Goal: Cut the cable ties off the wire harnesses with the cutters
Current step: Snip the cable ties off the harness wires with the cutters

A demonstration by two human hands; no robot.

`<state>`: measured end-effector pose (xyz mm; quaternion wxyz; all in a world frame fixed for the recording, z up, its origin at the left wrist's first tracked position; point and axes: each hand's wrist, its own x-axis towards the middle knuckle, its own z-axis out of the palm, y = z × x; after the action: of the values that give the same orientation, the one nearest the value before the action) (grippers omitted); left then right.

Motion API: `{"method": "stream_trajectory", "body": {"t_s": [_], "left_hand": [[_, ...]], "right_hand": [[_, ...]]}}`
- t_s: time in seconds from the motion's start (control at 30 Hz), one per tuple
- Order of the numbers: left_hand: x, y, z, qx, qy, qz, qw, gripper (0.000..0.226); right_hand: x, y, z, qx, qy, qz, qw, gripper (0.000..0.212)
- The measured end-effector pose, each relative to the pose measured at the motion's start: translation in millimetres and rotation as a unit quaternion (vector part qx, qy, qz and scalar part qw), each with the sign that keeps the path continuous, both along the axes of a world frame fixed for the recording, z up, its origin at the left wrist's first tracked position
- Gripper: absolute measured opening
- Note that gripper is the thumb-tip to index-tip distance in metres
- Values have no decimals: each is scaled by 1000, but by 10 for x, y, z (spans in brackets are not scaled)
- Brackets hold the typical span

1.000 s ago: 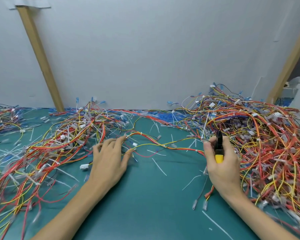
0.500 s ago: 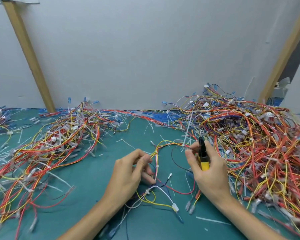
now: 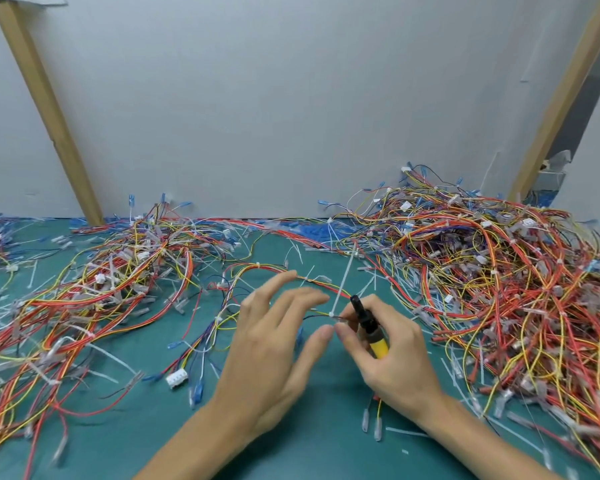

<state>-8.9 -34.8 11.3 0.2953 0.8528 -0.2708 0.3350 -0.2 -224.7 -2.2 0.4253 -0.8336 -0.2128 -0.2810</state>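
We have one harness [image 3: 257, 267] in the middle of the desk [image 3: 153, 427], nearer the near edge than the far one, apart from the heap [image 3: 499, 289] at the right edge; its tie [image 3: 341, 289] sits at the tips of both hands, tail standing up toward the far edge. Our left hand [image 3: 274, 341] hovers with fingers [image 3: 305, 299] straight and spread, holding nothing; our right hand [image 3: 392, 348] has its fingers curled round the cutters [image 3: 368, 323], yellow handle in the palm, black head up; whether its thumb and forefinger also pinch the wires by the tie we cannot quite tell.

We judge the harness light and limp; it will sag and snag on its neighbours; so we would pinch the wires close beside the tie to hold them taut. The tie looks thin, stiff and slick; its tail serves as a handle; the blades should bite the loop by the head, clear of the soft insulation, which nicks easily.
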Motion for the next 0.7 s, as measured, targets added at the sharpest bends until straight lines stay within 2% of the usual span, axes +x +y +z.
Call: {"method": "stream_trajectory", "body": {"t_s": [0.17, 0.3, 0.5, 0.57, 0.63, 0.7], "left_hand": [[29, -58, -61, -157, 126, -42, 979, 22], [79, -44, -82, -238, 149, -49, 958, 16], [283, 154, -155, -303, 160, 37, 939, 8], [364, 269, -166, -314, 165, 52, 934, 5], [422, 360, -180, -319, 171, 59, 930, 5], [454, 402, -201, -322, 179, 62, 927, 6]], "right_hand": [[-73, 109, 31, 45, 24, 39, 998, 13], [-90, 134, 31, 36, 40, 44, 998, 12], [-91, 130, 25, -1, 15, 37, 999, 7], [-99, 132, 43, 48, 23, 42, 998, 10], [-99, 132, 95, 161, 43, 45, 985, 19], [-94, 122, 153, 287, 66, 53, 954, 21]]}}
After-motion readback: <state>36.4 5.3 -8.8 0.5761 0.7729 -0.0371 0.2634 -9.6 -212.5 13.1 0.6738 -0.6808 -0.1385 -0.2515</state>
